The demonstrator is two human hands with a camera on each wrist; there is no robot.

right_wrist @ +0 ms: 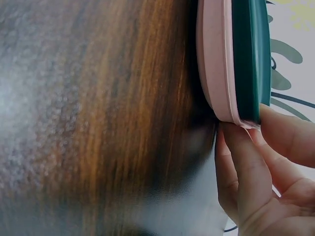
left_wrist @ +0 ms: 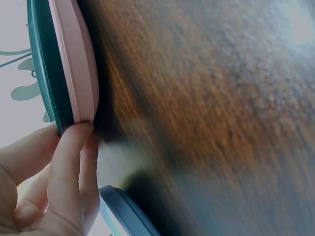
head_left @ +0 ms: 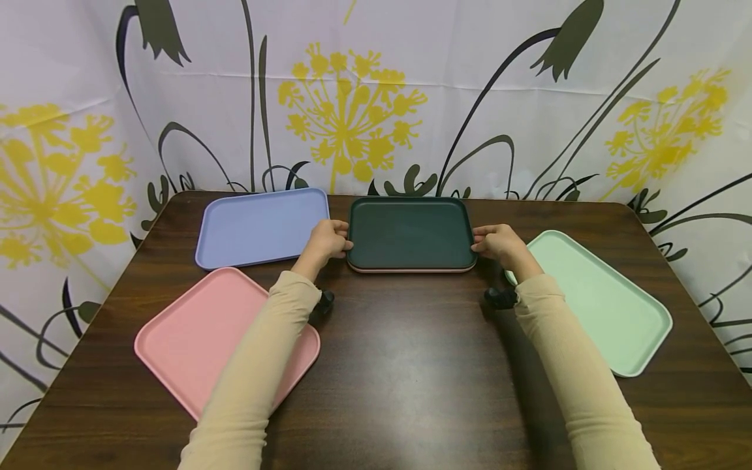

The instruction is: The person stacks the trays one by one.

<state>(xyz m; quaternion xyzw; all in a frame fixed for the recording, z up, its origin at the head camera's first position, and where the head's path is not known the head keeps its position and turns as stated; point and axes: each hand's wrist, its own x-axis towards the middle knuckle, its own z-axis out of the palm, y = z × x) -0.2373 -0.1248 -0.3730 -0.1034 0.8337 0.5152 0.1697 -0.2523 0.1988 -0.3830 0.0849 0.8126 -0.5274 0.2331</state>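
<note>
Head view: both hands gripping dark green tray [head_left: 411, 234] stacked on pale pink tray [left_wrist: 81, 64]

Landmark = dark green tray, lying flat side up at the far middle of the brown table [head_left: 405, 372]. Pale pink tray directly under it, rims touching; from the head only a thin pink edge shows along the near side. Left hand [head_left: 328, 240] at the landmark's left end, fingers bent, pinching the stack: thumb at the green rim, fingertips against the pale pink one. Right hand [head_left: 499, 245] at the landmark's right end, same pinch, thumb on green, fingers at pale pink. Can't tell whether the stack touches the tabletop.

Other trays: light blue tray [head_left: 264, 228] just left of the landmark, slightly angled. Coral pink tray [head_left: 200, 333] nearer the person and left of the landmark, turned diagonally, partly covered by the left sleeve [head_left: 247, 385]. Mint green tray [head_left: 605, 300] right of the landmark and nearer the person, also diagonal, its left edge partly behind the right hand and right sleeve [head_left: 578, 372]. White cloth [head_left: 458, 52] with yellow and grey plant print hangs behind the landmark.
</note>
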